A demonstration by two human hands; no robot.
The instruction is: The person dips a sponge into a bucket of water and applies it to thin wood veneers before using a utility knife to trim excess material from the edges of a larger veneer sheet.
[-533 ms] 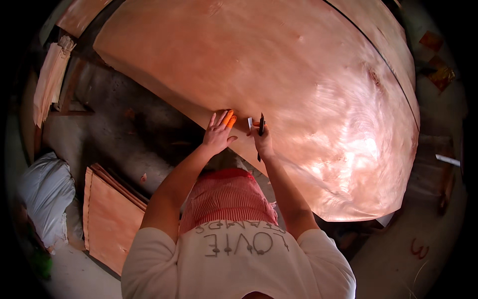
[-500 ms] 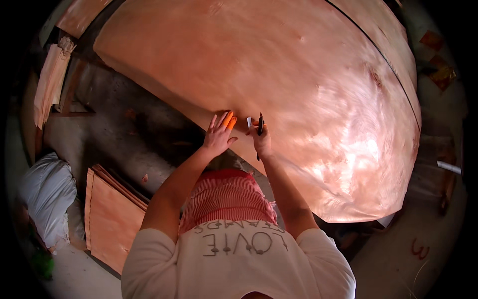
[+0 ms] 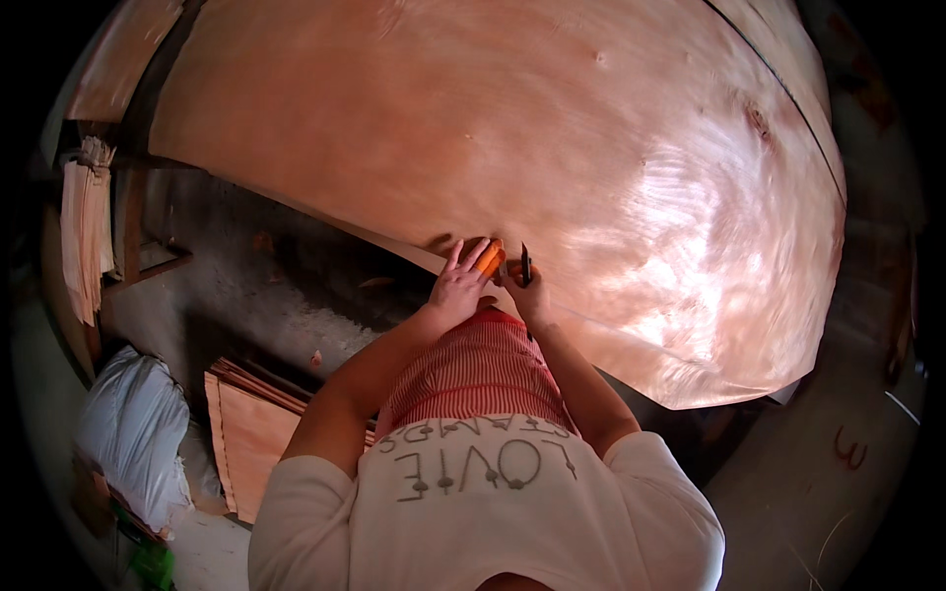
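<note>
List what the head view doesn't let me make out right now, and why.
In the head view:
Slim black hand tool: partly covered by the right hand; too small to tell its exact kind.
Stack of thin reddish-brown sheets: partly behind the left forearm.
Large, smooth reddish-brown sheet: far side cut off by the upper picture edge.
Bulging white plastic sack: contents hidden by the sack itself.
</note>
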